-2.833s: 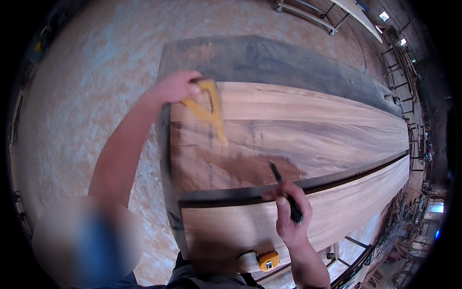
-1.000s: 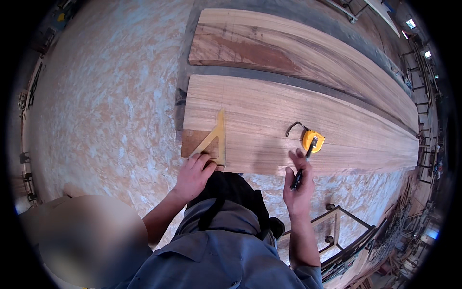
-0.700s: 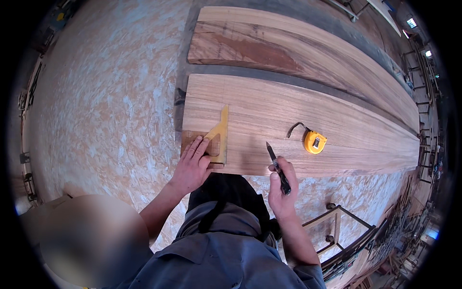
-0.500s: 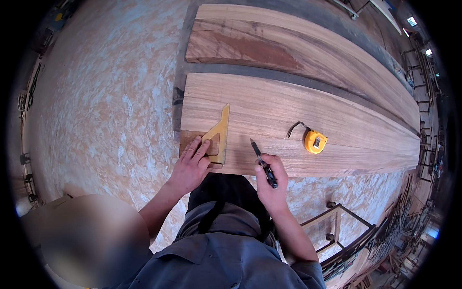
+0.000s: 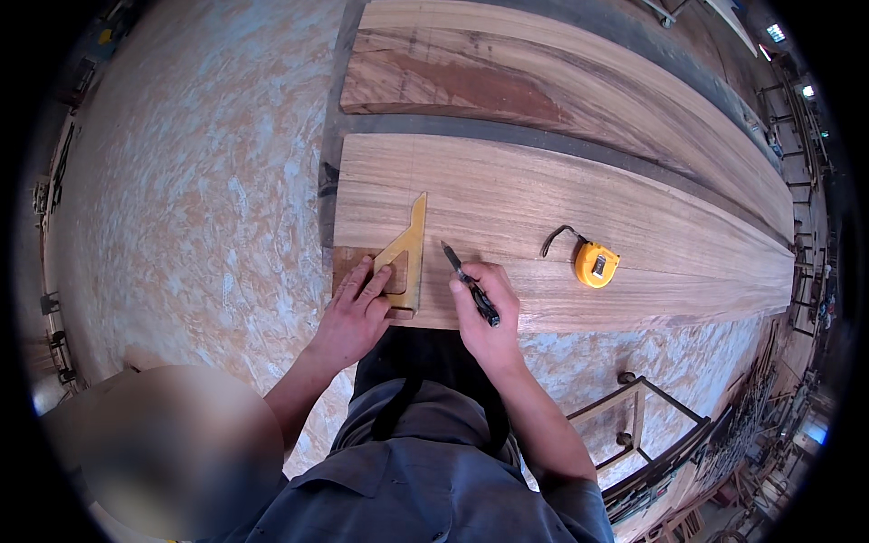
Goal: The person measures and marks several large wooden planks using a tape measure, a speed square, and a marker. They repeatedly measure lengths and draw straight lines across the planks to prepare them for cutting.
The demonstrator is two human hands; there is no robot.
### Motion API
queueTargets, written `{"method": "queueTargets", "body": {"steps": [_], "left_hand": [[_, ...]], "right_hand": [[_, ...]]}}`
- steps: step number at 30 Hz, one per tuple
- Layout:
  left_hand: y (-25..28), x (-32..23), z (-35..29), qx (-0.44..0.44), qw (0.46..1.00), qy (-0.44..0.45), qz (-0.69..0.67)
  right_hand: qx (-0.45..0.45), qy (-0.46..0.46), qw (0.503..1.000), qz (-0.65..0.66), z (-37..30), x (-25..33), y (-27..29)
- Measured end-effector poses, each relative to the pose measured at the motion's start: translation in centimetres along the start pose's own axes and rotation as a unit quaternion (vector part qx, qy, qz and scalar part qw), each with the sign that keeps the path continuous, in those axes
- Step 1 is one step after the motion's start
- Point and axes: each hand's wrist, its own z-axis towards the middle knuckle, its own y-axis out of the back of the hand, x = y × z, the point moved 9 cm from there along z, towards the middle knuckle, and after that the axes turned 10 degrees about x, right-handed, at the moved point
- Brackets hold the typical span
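Observation:
My left hand (image 5: 355,308) holds a yellow triangular square (image 5: 414,258) on the near wooden board (image 5: 507,199), by the board's left end. Its fingers lie over the square's left side, and the thumb is at the bottom edge. A long straight side of the square runs across the board. Just right of it, my right hand (image 5: 490,312) grips a black pen (image 5: 471,288), tip pointing up and left. The pen tip is apart from the square's edge; whether it touches the wood I cannot tell. Farther right on the board lies a yellow tape measure (image 5: 597,263) with a black wrist strap.
A second board (image 5: 507,68), with a dark reddish patch, lies beyond the near one on a grey surface (image 5: 332,131). A wheeled metal frame (image 5: 674,400) stands on the mottled floor (image 5: 199,208) at lower right. A blurred round shape (image 5: 172,443) fills the lower left.
My right hand has moved left with the pen, bringing its tip closer to the square. The left hand stays on the square. The view has shifted slightly.

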Motion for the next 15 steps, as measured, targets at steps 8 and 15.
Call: {"method": "queueTargets", "body": {"steps": [8, 15], "left_hand": [[-0.1, 0.1, 0.1, 0.012, 1.000, 0.004, -0.006], [0.0, -0.1, 0.2, 0.020, 1.000, 0.003, 0.011]], "right_hand": [[-0.006, 0.024, 0.999, -0.021, 1.5, -0.2, -1.0], [0.003, 0.039, 0.998, -0.045, 2.4, -0.4, -1.8]]}}
